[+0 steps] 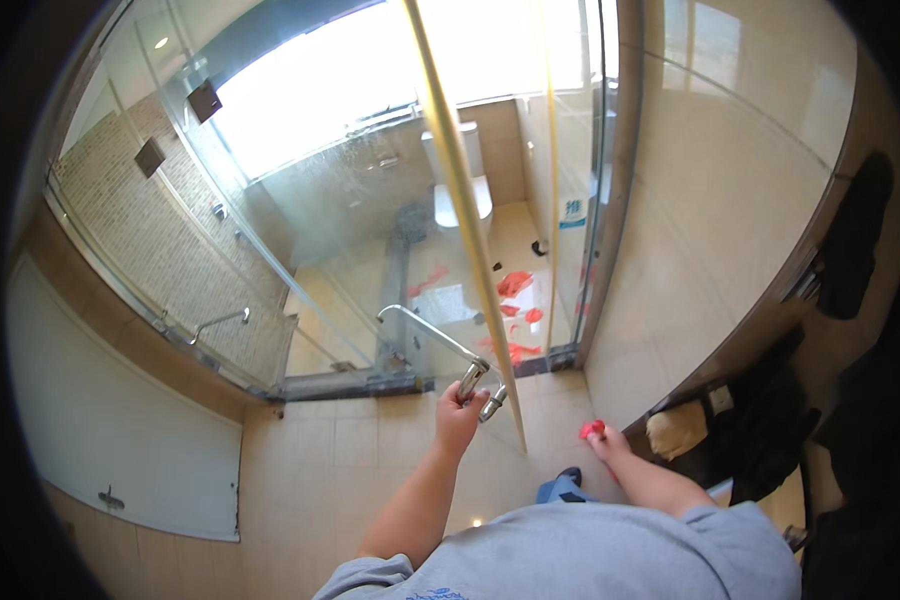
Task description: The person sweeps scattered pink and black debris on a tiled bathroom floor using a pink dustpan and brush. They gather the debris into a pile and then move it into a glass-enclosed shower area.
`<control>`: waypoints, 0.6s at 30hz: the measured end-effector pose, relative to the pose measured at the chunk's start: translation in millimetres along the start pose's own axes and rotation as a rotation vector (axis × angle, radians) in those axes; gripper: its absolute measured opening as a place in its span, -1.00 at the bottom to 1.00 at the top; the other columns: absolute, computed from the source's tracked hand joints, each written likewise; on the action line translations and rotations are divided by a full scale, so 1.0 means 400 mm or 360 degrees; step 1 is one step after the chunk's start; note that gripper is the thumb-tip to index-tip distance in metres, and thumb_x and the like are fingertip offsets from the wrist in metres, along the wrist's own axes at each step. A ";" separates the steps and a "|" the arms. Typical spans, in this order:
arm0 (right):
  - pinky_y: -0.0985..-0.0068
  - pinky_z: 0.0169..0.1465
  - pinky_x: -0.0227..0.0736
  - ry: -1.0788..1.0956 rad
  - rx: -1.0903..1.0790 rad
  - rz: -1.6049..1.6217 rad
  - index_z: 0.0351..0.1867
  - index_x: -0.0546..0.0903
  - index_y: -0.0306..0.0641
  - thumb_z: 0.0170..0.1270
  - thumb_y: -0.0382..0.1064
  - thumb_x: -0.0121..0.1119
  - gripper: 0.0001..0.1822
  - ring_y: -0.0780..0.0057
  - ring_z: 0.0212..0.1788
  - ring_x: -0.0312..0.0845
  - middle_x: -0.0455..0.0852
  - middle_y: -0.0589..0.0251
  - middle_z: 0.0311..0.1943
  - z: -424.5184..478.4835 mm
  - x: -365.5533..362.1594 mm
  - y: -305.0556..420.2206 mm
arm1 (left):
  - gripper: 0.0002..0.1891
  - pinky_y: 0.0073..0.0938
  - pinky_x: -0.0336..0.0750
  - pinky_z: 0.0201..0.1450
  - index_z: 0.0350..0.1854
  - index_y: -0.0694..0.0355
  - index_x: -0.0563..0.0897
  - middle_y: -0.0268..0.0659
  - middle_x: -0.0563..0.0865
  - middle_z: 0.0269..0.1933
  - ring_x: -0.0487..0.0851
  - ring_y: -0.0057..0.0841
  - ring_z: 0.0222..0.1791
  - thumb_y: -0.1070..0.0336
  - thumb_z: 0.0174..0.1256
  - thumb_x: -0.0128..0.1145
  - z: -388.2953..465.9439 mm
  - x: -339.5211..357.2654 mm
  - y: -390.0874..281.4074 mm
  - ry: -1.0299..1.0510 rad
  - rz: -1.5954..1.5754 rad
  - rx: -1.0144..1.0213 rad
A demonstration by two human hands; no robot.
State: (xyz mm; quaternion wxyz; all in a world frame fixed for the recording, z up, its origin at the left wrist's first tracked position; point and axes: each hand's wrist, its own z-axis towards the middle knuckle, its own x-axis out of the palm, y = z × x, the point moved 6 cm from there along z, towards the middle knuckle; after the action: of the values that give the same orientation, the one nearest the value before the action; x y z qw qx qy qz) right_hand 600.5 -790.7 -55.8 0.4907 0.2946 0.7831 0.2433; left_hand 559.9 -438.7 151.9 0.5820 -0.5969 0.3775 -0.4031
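My left hand (459,424) is closed around the lower end of a long chrome handle (431,330) on the glass shower door (330,247). The pane's yellowish edge (469,217) slants down just right of that hand. A second chrome stub (493,403) shows beside my fingers. Lower right, my right hand (611,444) grips a small red object (592,430), too small to identify. Beyond the door, crumpled red pieces (514,284) lie scattered on the bathroom floor (510,232); whether they are cloth or plastic I cannot tell.
A white toilet (462,201) stands behind the glass under a bright window. The dark sill (352,388) crosses the floor at the doorway. A white door (127,405) is at left. On the right are a tiled wall (690,225), a tan cloth (676,431) and dark items (772,420).
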 end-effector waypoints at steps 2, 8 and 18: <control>0.16 0.07 0.60 -0.0043 -0.0064 -0.0166 -0.07 0.73 -0.16 0.33 0.11 0.28 -0.60 0.00 0.00 0.75 0.81 -0.07 -0.12 -0.001 0.055 0.001 | -0.78 -0.65 0.29 -0.35 -0.43 0.12 0.58 -0.59 0.49 -0.47 0.40 -0.79 -0.43 0.38 0.38 0.38 -0.083 -0.113 -0.004 -0.0153 0.0102 0.0024; 0.20 0.07 0.60 -0.0137 -0.0049 -0.0159 0.00 0.70 -0.18 0.40 0.02 0.25 -0.65 -0.04 0.02 0.73 0.80 -0.06 -0.09 -0.073 0.186 -0.072 | -0.72 -0.55 0.34 -0.38 -0.54 0.21 0.56 -0.56 0.50 -0.52 0.41 -0.74 -0.44 0.41 0.40 0.30 -0.238 -0.514 0.090 -0.0769 0.0225 0.0250; 0.30 -0.09 0.59 -0.0201 -0.0034 0.0043 -0.17 0.66 -0.19 0.42 -0.16 0.35 -0.82 0.18 -0.25 0.64 0.75 0.04 -0.28 -0.206 0.278 -0.155 | -0.90 -0.60 0.38 -0.25 -0.05 0.08 0.64 -0.56 0.60 -0.23 0.50 -0.72 -0.26 0.28 0.48 0.23 -0.360 -1.115 0.094 -0.0941 0.0182 0.0197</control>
State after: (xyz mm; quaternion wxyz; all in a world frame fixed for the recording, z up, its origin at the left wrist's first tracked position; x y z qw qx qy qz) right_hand 473.1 -764.5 -133.9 0.5389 0.3147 0.7439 0.2392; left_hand 254.2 -86.1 95.4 0.7237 -0.6295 0.1994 -0.2006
